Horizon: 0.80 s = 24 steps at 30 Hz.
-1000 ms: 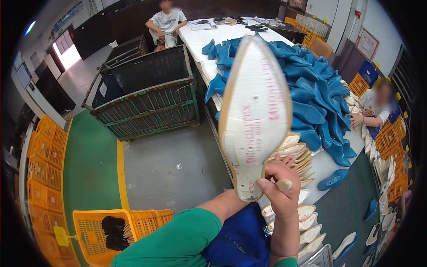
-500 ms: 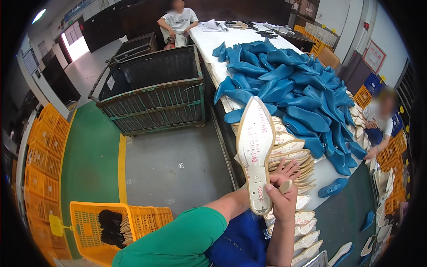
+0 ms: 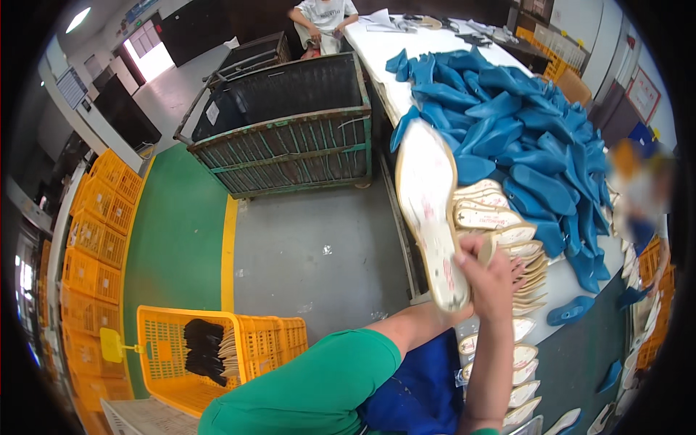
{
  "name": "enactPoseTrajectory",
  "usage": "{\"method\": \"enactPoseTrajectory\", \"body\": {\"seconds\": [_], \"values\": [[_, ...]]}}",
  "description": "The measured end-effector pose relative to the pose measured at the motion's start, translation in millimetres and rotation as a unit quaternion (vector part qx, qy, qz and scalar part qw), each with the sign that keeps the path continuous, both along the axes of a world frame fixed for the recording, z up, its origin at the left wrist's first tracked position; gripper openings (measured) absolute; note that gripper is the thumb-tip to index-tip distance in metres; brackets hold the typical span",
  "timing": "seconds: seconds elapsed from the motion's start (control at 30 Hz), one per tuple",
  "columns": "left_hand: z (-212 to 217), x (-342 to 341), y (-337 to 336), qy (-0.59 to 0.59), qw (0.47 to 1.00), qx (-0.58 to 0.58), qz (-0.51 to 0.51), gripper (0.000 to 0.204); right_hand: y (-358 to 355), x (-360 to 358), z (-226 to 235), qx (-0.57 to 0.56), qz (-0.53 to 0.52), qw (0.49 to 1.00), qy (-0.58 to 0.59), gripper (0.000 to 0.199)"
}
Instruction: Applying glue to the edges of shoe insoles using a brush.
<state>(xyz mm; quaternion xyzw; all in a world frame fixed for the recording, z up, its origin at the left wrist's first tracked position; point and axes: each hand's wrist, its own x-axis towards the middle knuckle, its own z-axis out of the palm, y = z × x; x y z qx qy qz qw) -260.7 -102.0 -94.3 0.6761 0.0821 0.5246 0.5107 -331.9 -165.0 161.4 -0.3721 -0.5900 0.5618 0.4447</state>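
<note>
Right, from my end the white table (image 3: 406,40) runs away from me, with the green-ribbed metal cart (image 3: 290,148) beside it and a big heap of blue shoe lasts (image 3: 500,123) on top. The orange crate (image 3: 272,341) sits low on my left, and there's the fanned row of insoles (image 3: 535,270) in front of the heap. Up front, I've got the white insole (image 3: 428,196) tilted nearly upright, toe high, held off the table's near edge. The right hand (image 3: 493,281) is closed on it, thumb near the heel end; a pale rounded end (image 3: 488,250) pokes from that same grip, and I can't tell what it belongs to. Behind it, fingers of the left hand (image 3: 518,272) show against the row; the palm is hidden, so I can't tell how far open. Now, lettering: a red-framed wall sign (image 3: 643,94), a whitish label (image 3: 212,112) on the cart, and blurred red print (image 3: 428,210) on the insole.
</note>
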Motion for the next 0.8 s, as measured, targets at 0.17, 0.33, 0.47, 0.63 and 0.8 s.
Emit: {"method": "enactPoseTrajectory", "body": {"seconds": [0.17, 0.33, 0.47, 0.63, 0.8], "values": [[-12.0, 1.4, 17.9, 0.076, 0.997, 0.019, 0.022, 0.095, 29.3, -41.9, 60.0, -0.048, 0.069, 0.992, 0.098, 0.019], [46.5, -27.1, 34.6, 0.086, 0.993, 0.085, 0.006, 0.091, 4.9, 4.3, -21.1, -0.053, -0.055, 0.997, -0.026, 0.021], [62.0, -33.0, -20.2, 0.108, 0.982, 0.151, 0.03, 0.089, -27.1, 31.6, -47.1, -0.059, -0.111, 0.992, 0.004, 0.018], [81.7, -34.2, -20.0, 0.181, 0.963, 0.19, 0.062, 0.086, -48.4, 29.0, -32.9, -0.107, -0.132, 0.978, 0.118, 0.015], [78.2, -23.6, -24.7, 0.272, 0.935, 0.219, 0.065, 0.083, -25.3, 15.1, -1.7, -0.082, -0.095, 0.989, 0.084, 0.017]]}}
